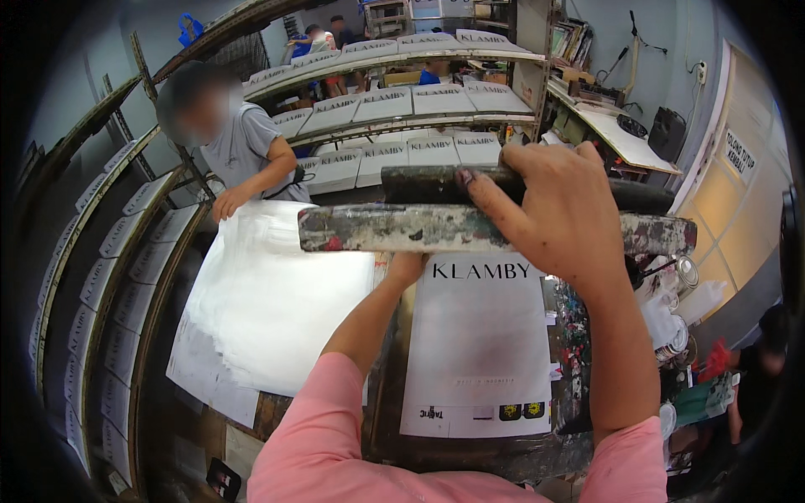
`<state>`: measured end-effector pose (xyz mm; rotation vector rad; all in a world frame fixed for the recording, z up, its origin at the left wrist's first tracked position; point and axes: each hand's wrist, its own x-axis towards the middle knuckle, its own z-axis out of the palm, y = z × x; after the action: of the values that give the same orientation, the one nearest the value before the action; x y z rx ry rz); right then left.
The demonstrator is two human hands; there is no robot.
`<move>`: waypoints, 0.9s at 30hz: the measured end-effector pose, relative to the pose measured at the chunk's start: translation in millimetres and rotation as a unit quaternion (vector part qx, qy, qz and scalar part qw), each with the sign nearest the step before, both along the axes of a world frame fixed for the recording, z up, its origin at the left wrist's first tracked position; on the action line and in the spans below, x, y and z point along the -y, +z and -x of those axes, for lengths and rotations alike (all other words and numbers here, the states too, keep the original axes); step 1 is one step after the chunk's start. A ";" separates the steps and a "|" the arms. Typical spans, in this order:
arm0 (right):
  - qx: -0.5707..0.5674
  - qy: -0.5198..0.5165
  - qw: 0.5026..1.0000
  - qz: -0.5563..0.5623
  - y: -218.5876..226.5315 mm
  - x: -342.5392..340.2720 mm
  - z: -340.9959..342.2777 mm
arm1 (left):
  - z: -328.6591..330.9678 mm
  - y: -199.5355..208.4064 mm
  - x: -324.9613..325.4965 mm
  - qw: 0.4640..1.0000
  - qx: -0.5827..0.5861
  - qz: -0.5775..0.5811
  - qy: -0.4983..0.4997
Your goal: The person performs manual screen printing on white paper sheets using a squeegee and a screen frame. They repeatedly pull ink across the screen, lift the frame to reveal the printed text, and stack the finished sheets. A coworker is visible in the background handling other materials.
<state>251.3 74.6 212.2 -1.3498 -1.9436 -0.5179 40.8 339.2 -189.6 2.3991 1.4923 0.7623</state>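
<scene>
My right hand (562, 210) is closed round a paint-stained screen-printing frame (377, 228), which is raised and seen along its near bar. A dark bar (428, 184) lies just behind that bar, under my thumb; I cannot make out what it is. My left hand (408, 267) reaches beneath the frame to the upper left corner of a white printed sheet (478, 335). The frame hides its fingers. Dark lettering runs across the sheet's top, and small marks sit along its bottom. The sheet lies flat on a dark, paint-spattered board (573, 352).
Left of my board, white sheets (277, 293) lie on the table; a co-worker (243, 142) touches their far edge. Racks of printed white bags or sheets (386, 102) stand ahead and at left (126, 293). Cans (686, 272) and tubs crowd the right; another person (759, 377) is beyond.
</scene>
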 end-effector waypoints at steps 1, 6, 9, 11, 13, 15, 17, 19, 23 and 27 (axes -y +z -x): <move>0.002 -0.001 1.000 0.001 -0.4 0.4 0.0 | 0.1 -1.5 -0.1 0.999 0.043 0.017 -0.002; 0.003 0.000 1.000 0.013 -2.3 5.3 0.5 | -0.6 -10.7 4.5 0.997 0.044 -0.058 0.004; 0.004 -0.004 0.999 0.045 -0.2 3.9 0.0 | 2.0 6.2 2.6 0.993 0.003 -0.117 -0.013; 0.010 0.005 1.000 0.005 3.2 0.9 -1.1 | 11.0 27.6 8.0 0.993 -0.041 -0.110 -0.025; 0.008 0.000 1.000 0.014 7.0 -3.7 -2.3 | 31.0 55.2 20.6 0.995 0.073 -0.038 -0.050; -0.002 -0.006 1.000 0.023 8.8 -6.9 -3.0 | 64.1 75.6 51.8 0.979 0.191 0.077 -0.016; 0.012 -0.019 0.999 0.044 7.8 -7.4 -2.9 | 105.9 79.1 103.5 0.964 0.257 0.028 0.065; 0.016 -0.021 1.000 0.004 4.6 -4.7 -2.0 | 157.3 77.7 146.9 0.940 0.303 0.050 0.148; -0.017 0.029 0.999 0.034 -1.2 1.5 0.6 | 272.1 56.8 220.0 0.895 0.357 0.013 0.266; 0.031 -0.035 0.998 0.033 -4.4 -5.2 -0.2 | 395.7 51.1 251.9 0.872 0.350 -0.023 0.343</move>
<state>251.5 79.8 207.8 -1.4631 -1.9845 -0.5388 -354.9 87.2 -138.5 1.2794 1.9332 1.5951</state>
